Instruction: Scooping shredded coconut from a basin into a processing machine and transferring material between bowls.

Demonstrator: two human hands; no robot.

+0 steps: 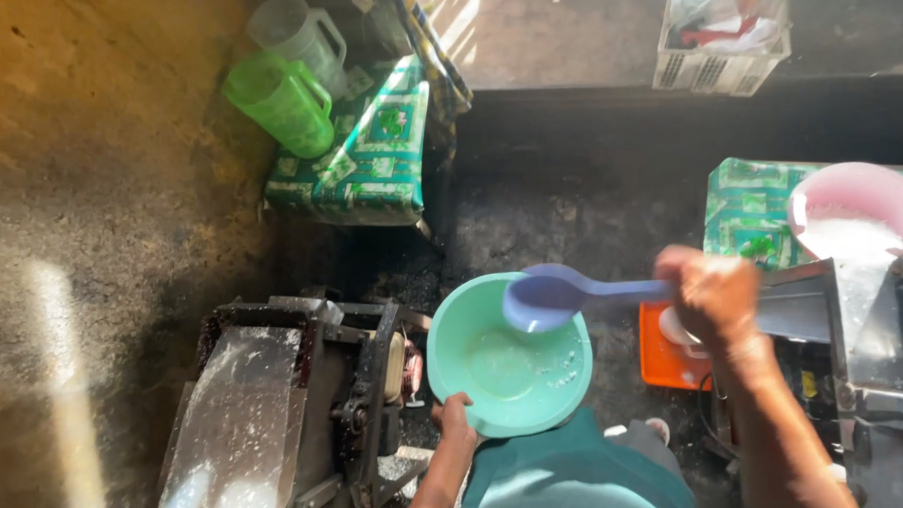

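My left hand (455, 416) grips the near rim of a light green plastic bowl (469, 325) that has a little white residue and liquid in its bottom. My right hand (708, 295) holds the handle of a large blue-purple plastic spoon (545, 295), whose scoop hovers over the bowl's far right side. The spoon and right hand are slightly blurred. My teal shirt shows just below the bowl.
A metal machine with a flour-dusted chute (246, 407) stands at the left. Another metal machine (869, 329) is at the right, behind an orange container (658, 356). A pink basin of white powder (853, 213) rests on a patterned stool (748, 209). Two jugs (282, 98) sit on another stool (370, 151).
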